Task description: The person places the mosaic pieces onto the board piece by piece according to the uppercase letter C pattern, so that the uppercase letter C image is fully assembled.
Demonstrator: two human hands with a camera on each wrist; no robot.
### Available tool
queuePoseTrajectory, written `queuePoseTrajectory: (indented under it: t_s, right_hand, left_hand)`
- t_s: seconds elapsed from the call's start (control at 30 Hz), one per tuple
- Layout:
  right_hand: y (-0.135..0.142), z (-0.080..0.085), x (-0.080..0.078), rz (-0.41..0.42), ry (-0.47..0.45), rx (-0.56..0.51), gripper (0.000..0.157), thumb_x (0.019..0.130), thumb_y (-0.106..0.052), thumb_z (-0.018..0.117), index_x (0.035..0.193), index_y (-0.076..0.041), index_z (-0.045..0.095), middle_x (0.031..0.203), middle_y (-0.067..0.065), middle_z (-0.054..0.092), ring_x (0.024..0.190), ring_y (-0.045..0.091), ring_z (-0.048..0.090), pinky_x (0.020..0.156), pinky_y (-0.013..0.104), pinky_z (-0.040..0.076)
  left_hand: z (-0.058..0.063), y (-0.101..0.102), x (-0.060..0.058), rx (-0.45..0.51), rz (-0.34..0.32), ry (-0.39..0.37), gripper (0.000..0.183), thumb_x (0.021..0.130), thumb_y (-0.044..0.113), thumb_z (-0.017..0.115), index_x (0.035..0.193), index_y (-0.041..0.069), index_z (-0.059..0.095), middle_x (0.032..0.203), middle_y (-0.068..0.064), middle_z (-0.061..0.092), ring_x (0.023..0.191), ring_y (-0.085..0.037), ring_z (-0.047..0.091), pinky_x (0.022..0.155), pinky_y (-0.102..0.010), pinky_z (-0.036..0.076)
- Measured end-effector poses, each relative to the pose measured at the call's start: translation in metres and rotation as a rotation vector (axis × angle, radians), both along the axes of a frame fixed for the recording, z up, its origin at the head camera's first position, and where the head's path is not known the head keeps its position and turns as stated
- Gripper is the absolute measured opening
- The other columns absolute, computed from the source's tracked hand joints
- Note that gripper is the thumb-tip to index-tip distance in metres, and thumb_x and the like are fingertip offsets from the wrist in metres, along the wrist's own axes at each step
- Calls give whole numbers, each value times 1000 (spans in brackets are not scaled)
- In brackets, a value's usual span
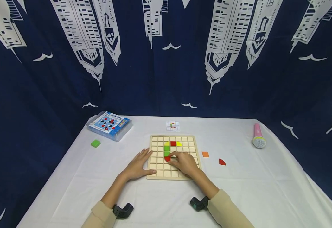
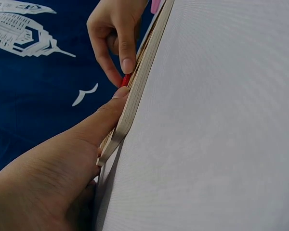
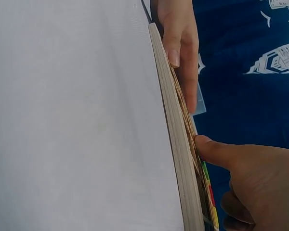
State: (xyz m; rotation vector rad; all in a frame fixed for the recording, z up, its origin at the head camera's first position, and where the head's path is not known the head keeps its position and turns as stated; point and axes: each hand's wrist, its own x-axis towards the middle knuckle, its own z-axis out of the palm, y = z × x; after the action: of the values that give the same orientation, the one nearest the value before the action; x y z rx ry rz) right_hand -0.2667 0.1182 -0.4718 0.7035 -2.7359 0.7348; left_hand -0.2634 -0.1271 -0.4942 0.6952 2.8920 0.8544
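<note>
A wooden grid board (image 1: pixel 157 174) lies on the white table. On it sit a red square tile (image 1: pixel 173 143), a yellow tile (image 1: pixel 178 143) to its right, another yellow one to its left, and green tiles (image 1: pixel 167 148) below that. My right hand (image 1: pixel 184 163) reaches over the board and pinches a red rounded tile (image 1: pixel 167 159) between thumb and finger, just below the lower green tile. My left hand (image 1: pixel 138 164) rests along the board's left edge, fingers spread and thumb on the rim. In the left wrist view, the red tile (image 2: pixel 125 80) shows beneath the right fingertips.
Behind the board lies a small pattern card (image 1: pixel 173 126). A plastic box (image 1: pixel 110 125) and a green piece (image 1: pixel 96 143) are at the left. To the right lie an orange square tile (image 1: pixel 205 154), a red quarter-round tile (image 1: pixel 222 162) and a pink microphone (image 1: pixel 258 136).
</note>
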Motion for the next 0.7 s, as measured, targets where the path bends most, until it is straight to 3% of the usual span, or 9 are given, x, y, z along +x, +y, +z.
queuePoseTrajectory:
  t_s: [0.5, 0.7]
  right_hand:
    - [3, -3, 0, -23, 3, -20, 22, 78, -33, 74, 96, -19, 72, 45, -13, 37, 44, 2, 25, 40, 20, 26]
    - [30, 6, -1, -65, -12, -103, 24, 80, -29, 73, 100, -16, 71, 43, -11, 30, 43, 4, 20, 40, 21, 23]
  left_hand:
    - [2, 0, 0, 0, -14, 2, 95, 75, 59, 65, 146, 8, 28, 152, -10, 17, 140, -26, 10, 111, -43, 13]
    - [2, 0, 0, 9, -12, -2, 96, 74, 60, 65, 146, 9, 27, 153, -8, 16, 140, -24, 8, 112, -40, 11]
